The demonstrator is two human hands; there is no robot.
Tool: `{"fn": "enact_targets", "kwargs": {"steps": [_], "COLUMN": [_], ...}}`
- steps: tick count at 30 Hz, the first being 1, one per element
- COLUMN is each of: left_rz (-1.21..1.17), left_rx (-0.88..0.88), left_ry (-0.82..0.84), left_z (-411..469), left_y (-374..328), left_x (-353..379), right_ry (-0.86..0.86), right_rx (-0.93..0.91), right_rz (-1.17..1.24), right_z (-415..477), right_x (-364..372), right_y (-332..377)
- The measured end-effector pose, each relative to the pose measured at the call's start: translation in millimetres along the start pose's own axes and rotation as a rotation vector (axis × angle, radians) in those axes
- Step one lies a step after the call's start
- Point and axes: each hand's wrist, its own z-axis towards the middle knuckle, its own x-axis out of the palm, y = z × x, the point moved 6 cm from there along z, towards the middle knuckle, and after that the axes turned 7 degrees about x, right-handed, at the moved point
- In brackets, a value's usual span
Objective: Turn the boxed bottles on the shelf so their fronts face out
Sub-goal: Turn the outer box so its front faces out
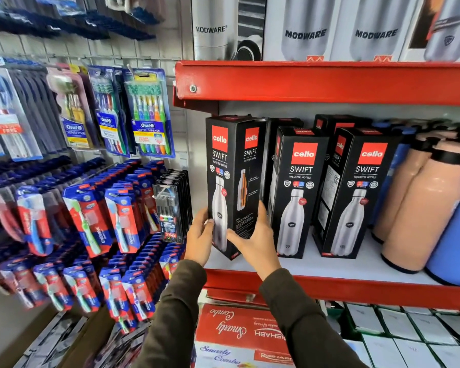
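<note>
Three black Cello Swift bottle boxes stand in the front row on the white shelf (pixel 316 266) with a red lip. The leftmost box (pixel 233 166) is turned at an angle, so one corner points at me and both its front and a side panel show. My left hand (pixel 198 237) grips its lower left edge and my right hand (pixel 255 240) holds its lower right side. The middle box (pixel 296 192) and the right box (pixel 356 192) stand with their fronts nearly facing out. More black boxes (pixel 329 123) stand behind them.
Peach bottles (pixel 420 208) and blue bottles (pixel 454 240) stand unboxed at the shelf's right. Toothbrush packs (pixel 149 112) hang on the wall at left. Modware boxes (pixel 306 27) sit on the red shelf above. Red cartons (pixel 231 330) and white boxes (pixel 398 330) lie below.
</note>
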Motion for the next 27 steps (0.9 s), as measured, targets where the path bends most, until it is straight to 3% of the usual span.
{"fn": "enact_targets", "kwargs": {"steps": [5,10,27], "left_rz": [0.023,0.072,0.187], "left_rx": [0.016,0.069,0.065], "left_ry": [-0.027,-0.102,-0.072], "left_z": [-6.5,-11.8,-20.9], "left_y": [4.8,0.6,6.6], "left_x": [-1.0,0.8,12.4], "right_ry": [0.080,0.056,0.070], "right_rx": [-0.046,-0.093,0.013], "right_rz": [-0.077,-0.124,-0.133], "right_z": [-2.9,-3.7,-8.5], "right_x": [10.2,10.9,16.2], "right_y": [-6.4,-6.0,-31.0]}}
